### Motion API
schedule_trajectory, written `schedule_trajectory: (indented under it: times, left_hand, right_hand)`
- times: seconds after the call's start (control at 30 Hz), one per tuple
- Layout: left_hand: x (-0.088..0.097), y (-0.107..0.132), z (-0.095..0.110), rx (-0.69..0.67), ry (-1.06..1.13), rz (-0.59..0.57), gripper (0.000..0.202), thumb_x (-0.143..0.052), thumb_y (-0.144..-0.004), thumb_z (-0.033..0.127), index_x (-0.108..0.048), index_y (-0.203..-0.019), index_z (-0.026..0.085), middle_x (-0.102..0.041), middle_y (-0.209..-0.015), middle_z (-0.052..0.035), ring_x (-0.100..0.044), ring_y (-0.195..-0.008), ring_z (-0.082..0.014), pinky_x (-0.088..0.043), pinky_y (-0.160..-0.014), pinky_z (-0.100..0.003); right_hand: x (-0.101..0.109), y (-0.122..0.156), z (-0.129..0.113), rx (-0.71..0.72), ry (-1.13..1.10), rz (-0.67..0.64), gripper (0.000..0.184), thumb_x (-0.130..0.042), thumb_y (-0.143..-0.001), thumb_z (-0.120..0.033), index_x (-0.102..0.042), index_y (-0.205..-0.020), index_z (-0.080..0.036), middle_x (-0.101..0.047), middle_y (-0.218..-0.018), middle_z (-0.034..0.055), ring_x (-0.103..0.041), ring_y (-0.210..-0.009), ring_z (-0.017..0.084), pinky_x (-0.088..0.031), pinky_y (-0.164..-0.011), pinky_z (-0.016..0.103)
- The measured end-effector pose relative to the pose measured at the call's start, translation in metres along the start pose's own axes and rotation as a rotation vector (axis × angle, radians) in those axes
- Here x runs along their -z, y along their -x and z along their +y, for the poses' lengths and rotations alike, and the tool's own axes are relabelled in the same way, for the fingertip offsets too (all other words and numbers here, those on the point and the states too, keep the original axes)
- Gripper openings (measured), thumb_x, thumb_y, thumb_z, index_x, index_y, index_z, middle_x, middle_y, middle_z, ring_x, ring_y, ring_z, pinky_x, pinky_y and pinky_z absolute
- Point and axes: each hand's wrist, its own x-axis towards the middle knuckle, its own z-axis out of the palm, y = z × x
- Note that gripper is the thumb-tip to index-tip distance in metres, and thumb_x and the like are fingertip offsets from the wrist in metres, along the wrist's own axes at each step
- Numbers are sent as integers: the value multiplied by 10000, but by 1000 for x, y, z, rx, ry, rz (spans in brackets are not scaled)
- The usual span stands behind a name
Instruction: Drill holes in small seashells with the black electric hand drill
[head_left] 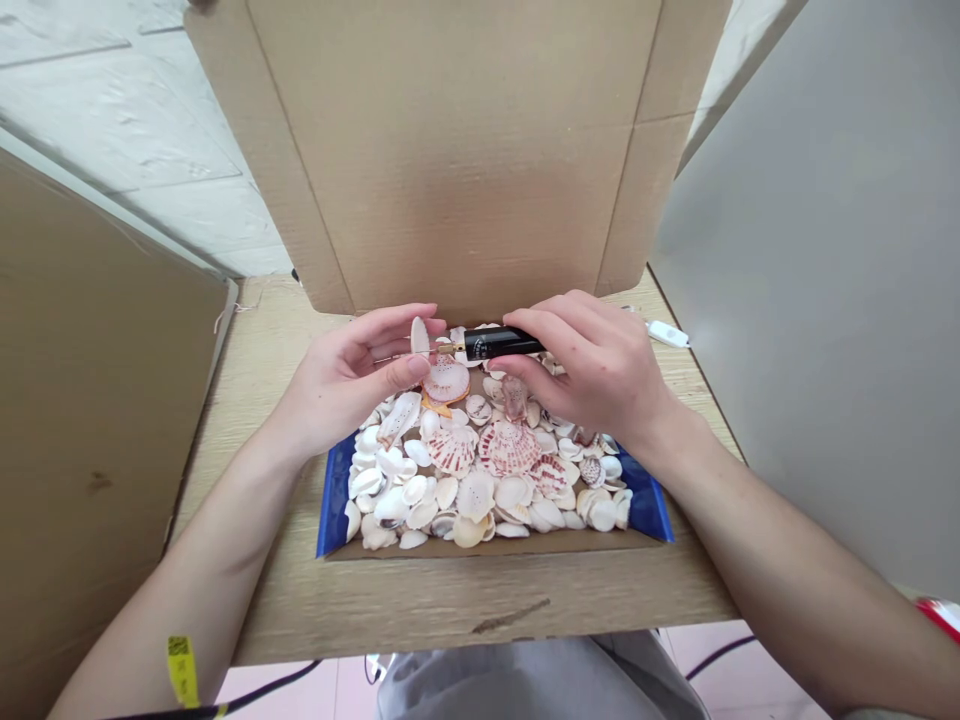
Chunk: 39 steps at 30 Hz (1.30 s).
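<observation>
My left hand (367,370) pinches a small white seashell (419,337) on edge between thumb and fingers. In my right hand (589,360) is a black pen-shaped mini drill (495,344) with a brass-coloured chuck and a thin bit. It lies level, its tip pointing left at the shell; whether the bit has gone into the shell I cannot tell. Below both hands, a shallow cardboard tray with blue ends (646,497) holds many loose shells. Among them are red-and-white scallop shells (509,447) and a pale pink-white shell with an orange edge (447,381) that shows small holes.
A tall cardboard panel (457,150) stands behind the tray. Another brown board (90,360) rises at the left and a grey panel (825,280) at the right. A white inline switch (667,334) lies on the wooden table (420,600). A black cable (277,686) with a yellow tag runs below my left forearm.
</observation>
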Motion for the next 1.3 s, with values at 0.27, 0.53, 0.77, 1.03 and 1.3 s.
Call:
schedule_trajectory:
  times: [0.27, 0.53, 0.77, 1.03, 1.3]
  left_hand:
    - [2, 0, -4, -31, 16, 11, 387, -725, -817, 256, -651, -1196, 231, -692, -1231, -70, -670, -1097, -219, -560, -941, -324]
    - [3, 1, -3, -46, 8, -19, 388, -719, -819, 222, -662, -1202, 217, -663, -1285, -74, -655, -1133, -235, -554, -953, -333]
    - [3, 1, -3, -55, -38, -39, 398, -714, -826, 225, -658, -1221, 214, -671, -1272, -77, -659, -1123, -230, -545, -963, -318]
    - [2, 3, -1, -27, -55, -16, 442, -735, -804, 306, -653, -1231, 224, -654, -1293, -94, -638, -1160, -275, -530, -998, -400]
    - [2, 3, -1, -8, -69, -17, 466, -739, -799, 332, -645, -1244, 227, -658, -1288, -92, -627, -1178, -279, -526, -1009, -398]
  right_hand:
    - [-1, 1, 1, -60, 37, 55, 299, -526, -930, -449, -611, -950, -164, -653, -816, 55, -556, -735, 169, -414, -620, 304]
    - [0, 0, 1, -56, 26, 25, 282, -538, -926, -421, -619, -943, -151, -662, -806, 56, -564, -721, 168, -414, -616, 297]
    - [0, 1, 1, -61, 16, 6, 273, -536, -924, -414, -624, -931, -155, -660, -811, 56, -561, -736, 170, -405, -619, 293]
    - [-1, 1, 0, -100, 3, -23, 290, -525, -926, -435, -632, -920, -165, -661, -807, 55, -566, -738, 174, -411, -623, 298]
    - [-1, 1, 0, -114, -14, -18, 292, -539, -921, -428, -639, -931, -154, -663, -829, 64, -572, -760, 175, -411, -629, 299]
